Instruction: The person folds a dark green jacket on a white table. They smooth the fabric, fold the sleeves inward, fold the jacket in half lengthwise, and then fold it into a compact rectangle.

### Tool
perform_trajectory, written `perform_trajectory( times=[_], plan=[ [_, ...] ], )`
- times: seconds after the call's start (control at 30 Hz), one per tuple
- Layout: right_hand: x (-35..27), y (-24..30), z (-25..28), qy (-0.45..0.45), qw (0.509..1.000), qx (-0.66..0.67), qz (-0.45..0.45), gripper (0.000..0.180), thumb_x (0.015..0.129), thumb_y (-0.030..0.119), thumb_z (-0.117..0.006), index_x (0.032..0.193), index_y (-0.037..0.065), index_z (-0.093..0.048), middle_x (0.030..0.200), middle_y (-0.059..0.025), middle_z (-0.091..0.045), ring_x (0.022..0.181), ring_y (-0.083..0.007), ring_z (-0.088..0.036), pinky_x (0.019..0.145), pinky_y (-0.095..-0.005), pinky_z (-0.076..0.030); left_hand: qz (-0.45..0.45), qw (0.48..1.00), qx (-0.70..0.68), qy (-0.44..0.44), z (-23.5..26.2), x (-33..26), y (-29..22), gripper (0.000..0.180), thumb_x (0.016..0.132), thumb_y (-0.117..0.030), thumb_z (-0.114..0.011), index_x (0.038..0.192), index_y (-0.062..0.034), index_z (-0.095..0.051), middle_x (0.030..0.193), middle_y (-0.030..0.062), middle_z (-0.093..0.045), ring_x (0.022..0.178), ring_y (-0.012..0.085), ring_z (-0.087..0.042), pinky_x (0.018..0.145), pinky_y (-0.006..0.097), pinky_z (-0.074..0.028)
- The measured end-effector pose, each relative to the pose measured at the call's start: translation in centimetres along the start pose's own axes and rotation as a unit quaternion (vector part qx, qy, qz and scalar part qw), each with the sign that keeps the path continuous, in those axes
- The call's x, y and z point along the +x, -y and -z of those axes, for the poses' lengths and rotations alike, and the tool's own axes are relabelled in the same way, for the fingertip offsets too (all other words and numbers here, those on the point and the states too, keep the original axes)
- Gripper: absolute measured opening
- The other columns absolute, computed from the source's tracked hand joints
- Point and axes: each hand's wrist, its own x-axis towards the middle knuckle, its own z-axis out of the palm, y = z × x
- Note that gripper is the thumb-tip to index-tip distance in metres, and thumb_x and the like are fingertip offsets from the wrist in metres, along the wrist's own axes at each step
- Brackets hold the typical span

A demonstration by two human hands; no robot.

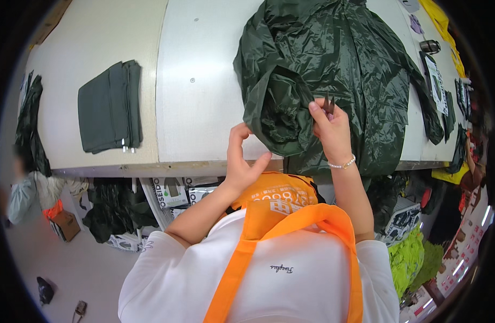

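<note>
A large dark green shiny raincoat (333, 75) lies crumpled on the white table (204, 107), hanging over its near edge. My right hand (329, 129) rests on the garment and grips small dark thread snips (328, 102), their points sticking up. My left hand (242, 156) hovers at the table's near edge just left of the raincoat, fingers curved and apart, holding nothing. A pearl bracelet (342, 164) is on my right wrist.
A folded dark green garment (110, 106) lies on the table at the left. Dark garments hang under the table, with boxes on the floor. An orange apron (279, 215) covers my front. Papers and small items lie at the far right. Another person (21, 188) stands at the left.
</note>
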Motion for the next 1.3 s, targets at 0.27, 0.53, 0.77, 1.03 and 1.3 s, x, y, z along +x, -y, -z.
perform_trajectory(
  times=[0.27,0.53,0.77,1.03,1.3],
  plan=[
    [-2.0,-3.6,0.3,-0.010,0.985,0.119,-0.126,0.018,0.091,0.025,-0.055,0.088,0.008,-0.054,0.054,0.0060,-0.038,0.035,-0.0049,-0.031,0.033,-0.0219,-0.024,0.375,0.868,-0.325,-0.011,-2.8,-0.3,-1.7,0.038,0.077,0.003,-0.050,0.115,0.0010,-0.046,0.091,0.0068,-0.058,0.080,0.0131,-0.059,0.073,0.025,-0.048],
    [-2.9,-2.0,3.1,-0.016,0.967,-0.104,0.233,0.039,0.076,0.001,-0.066,0.113,0.004,-0.055,0.096,-0.0010,-0.058,0.059,-0.0056,-0.041,0.056,-0.0200,-0.038,0.112,0.984,-0.085,-0.108,-1.7,0.5,-4.0,0.026,0.084,0.001,-0.054,0.110,0.0015,-0.054,0.095,0.0080,-0.063,0.077,0.0123,-0.057,0.071,0.023,-0.046],
    [-1.2,0.1,1.5,0.140,0.861,-0.310,0.379,0.023,0.076,0.005,-0.067,0.099,0.008,-0.063,0.089,-0.0053,-0.065,0.066,-0.0188,-0.064,0.057,-0.0265,-0.049,-0.044,0.989,0.123,-0.065,-3.1,-0.1,-7.0,0.050,0.071,-0.001,-0.066,0.118,-0.0003,-0.048,0.104,0.0077,-0.057,0.082,0.0150,-0.054,0.078,0.027,-0.044],
    [-0.3,-0.6,1.0,0.095,0.890,-0.259,0.362,0.011,0.077,0.003,-0.061,0.088,0.005,-0.059,0.070,-0.0097,-0.063,0.061,-0.0225,-0.063,0.055,-0.0297,-0.048,-0.043,0.962,0.190,-0.193,-3.2,-1.1,-5.0,0.031,0.077,0.002,-0.060,0.107,0.0044,-0.055,0.104,0.0133,-0.054,0.092,0.0212,-0.055,0.079,0.029,-0.045],
    [-1.0,1.5,2.6,0.214,0.865,-0.283,0.355,0.017,0.077,0.005,-0.062,0.094,0.004,-0.061,0.081,-0.0081,-0.062,0.062,-0.0182,-0.060,0.057,-0.0265,-0.047,0.167,0.972,-0.117,-0.116,-2.0,1.0,-5.1,0.020,0.088,-0.011,-0.057,0.076,0.0045,-0.060,0.066,-0.0045,-0.053,0.062,0.0030,-0.044,0.054,0.022,-0.037]
  ],
)
